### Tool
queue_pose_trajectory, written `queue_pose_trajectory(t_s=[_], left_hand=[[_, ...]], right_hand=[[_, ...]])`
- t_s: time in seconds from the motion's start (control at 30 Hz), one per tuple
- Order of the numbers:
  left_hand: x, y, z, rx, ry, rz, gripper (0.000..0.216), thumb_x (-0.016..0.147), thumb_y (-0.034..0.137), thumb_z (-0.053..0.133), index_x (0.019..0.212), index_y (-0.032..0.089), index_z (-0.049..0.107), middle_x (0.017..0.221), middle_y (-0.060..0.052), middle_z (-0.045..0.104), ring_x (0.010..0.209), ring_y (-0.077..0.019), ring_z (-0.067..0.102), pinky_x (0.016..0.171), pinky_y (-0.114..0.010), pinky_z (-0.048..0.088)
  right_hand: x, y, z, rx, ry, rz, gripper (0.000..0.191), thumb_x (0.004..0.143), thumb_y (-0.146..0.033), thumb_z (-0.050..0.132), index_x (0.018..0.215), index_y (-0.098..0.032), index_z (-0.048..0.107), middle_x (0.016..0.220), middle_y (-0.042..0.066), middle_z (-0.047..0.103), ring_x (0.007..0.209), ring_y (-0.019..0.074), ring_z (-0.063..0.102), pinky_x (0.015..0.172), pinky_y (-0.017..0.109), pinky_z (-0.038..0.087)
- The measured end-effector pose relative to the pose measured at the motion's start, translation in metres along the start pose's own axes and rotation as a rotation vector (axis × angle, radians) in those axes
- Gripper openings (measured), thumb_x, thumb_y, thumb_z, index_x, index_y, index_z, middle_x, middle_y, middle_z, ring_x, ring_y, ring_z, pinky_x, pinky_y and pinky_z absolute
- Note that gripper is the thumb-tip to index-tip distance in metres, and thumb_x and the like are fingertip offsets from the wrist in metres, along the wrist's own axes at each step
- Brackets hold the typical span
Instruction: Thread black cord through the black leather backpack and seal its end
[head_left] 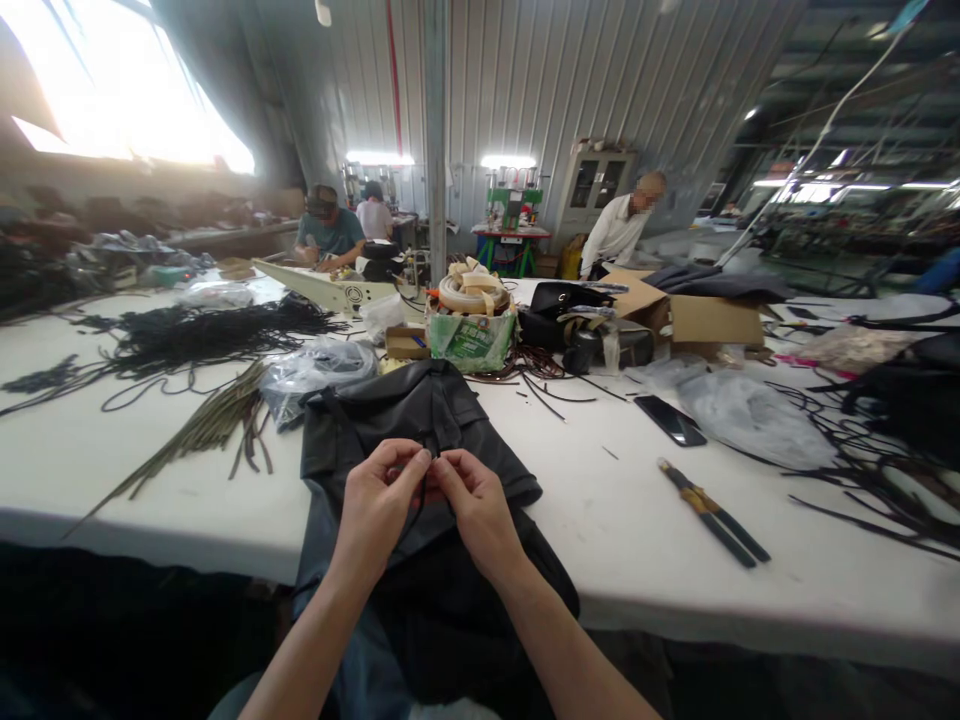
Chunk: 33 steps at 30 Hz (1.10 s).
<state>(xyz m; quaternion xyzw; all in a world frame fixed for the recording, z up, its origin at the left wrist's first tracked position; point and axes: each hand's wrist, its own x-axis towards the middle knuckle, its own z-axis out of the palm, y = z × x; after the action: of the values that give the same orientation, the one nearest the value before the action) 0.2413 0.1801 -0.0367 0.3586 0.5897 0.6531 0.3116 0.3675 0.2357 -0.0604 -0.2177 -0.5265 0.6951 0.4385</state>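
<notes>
A black, leather-like bag (442, 400) lies over the table's front edge and hangs down toward my lap. Above it, my left hand (384, 492) and my right hand (475, 497) meet with fingertips almost touching. Each hand pinches thumb against forefinger on a thin black cord (421, 492), part of which dangles below the left fingertips. The exact spot where the fingers grip is small and partly hidden by the thumbs.
Pliers (712, 512) and a phone (670, 420) lie to the right on the white table (600, 560). Dark cords (217, 335) and olive strips (199, 425) are heaped left. A green box (472, 342) stands behind the bag. Several people work farther back.
</notes>
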Motion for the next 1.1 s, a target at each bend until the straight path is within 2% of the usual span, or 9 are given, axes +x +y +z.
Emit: queue_pose_trajectory(t_s=[0.13,0.23,0.33,0.53,0.73,0.93,1.1], left_hand=[[-0.003,0.001,0.004,-0.086,-0.009,-0.045,0.036,0.081,0.053,0.090,0.091,0.019,0.080,0.081,-0.003,0.073,0.073,-0.0165,0.064,0.064,-0.023,0.053],[-0.006,0.002,0.006,-0.084,-0.009,-0.049,0.039,0.082,0.054,0.090,0.091,0.017,0.079,0.071,0.000,0.067,0.064,-0.0134,0.057,0.059,-0.022,0.047],[-0.009,0.002,0.004,-0.108,-0.041,-0.058,0.037,0.085,0.052,0.089,0.091,0.017,0.078,0.066,0.001,0.063,0.062,-0.0122,0.055,0.059,-0.022,0.045],[-0.010,0.003,0.002,-0.218,-0.088,-0.112,0.032,0.086,0.046,0.089,0.094,0.018,0.078,0.077,0.001,0.068,0.066,-0.0118,0.060,0.066,-0.023,0.049],[-0.010,0.005,0.004,-0.212,-0.097,-0.109,0.041,0.086,0.051,0.090,0.109,0.017,0.087,0.099,-0.006,0.078,0.071,-0.0124,0.059,0.066,-0.025,0.050],[-0.010,0.010,0.001,-0.135,-0.150,-0.129,0.040,0.087,0.050,0.087,0.107,0.016,0.090,0.076,-0.004,0.073,0.068,-0.0147,0.060,0.067,-0.026,0.050],[-0.010,0.015,0.001,-0.087,-0.138,-0.089,0.037,0.087,0.049,0.086,0.103,0.016,0.091,0.081,-0.006,0.078,0.064,-0.0139,0.059,0.063,-0.026,0.049]], right_hand=[[0.000,0.000,0.000,-0.025,0.004,-0.022,0.034,0.099,-0.055,0.078,0.095,-0.021,0.076,0.085,0.002,0.077,0.076,0.0212,0.073,0.074,0.033,0.061],[0.000,-0.001,0.000,-0.036,0.001,-0.020,0.034,0.099,-0.053,0.079,0.092,-0.021,0.076,0.080,0.001,0.074,0.073,0.0197,0.070,0.076,0.033,0.060],[-0.002,-0.004,0.000,-0.066,0.012,-0.016,0.034,0.099,-0.052,0.079,0.090,-0.019,0.077,0.075,0.001,0.073,0.072,0.0183,0.067,0.075,0.031,0.057],[-0.004,-0.009,0.000,-0.082,0.009,-0.010,0.034,0.096,-0.053,0.082,0.087,-0.020,0.079,0.073,0.000,0.071,0.071,0.0170,0.064,0.071,0.029,0.053],[-0.002,-0.009,0.000,-0.070,-0.020,0.006,0.037,0.095,-0.055,0.082,0.086,-0.020,0.077,0.073,0.000,0.070,0.070,0.0172,0.063,0.072,0.030,0.053],[-0.004,-0.007,-0.002,-0.100,-0.031,0.001,0.040,0.097,-0.056,0.081,0.082,-0.020,0.075,0.072,0.000,0.069,0.068,0.0166,0.061,0.069,0.030,0.051],[-0.005,-0.005,-0.003,-0.093,-0.023,0.012,0.038,0.096,-0.056,0.082,0.085,-0.019,0.078,0.072,0.000,0.070,0.069,0.0170,0.063,0.071,0.030,0.052]])
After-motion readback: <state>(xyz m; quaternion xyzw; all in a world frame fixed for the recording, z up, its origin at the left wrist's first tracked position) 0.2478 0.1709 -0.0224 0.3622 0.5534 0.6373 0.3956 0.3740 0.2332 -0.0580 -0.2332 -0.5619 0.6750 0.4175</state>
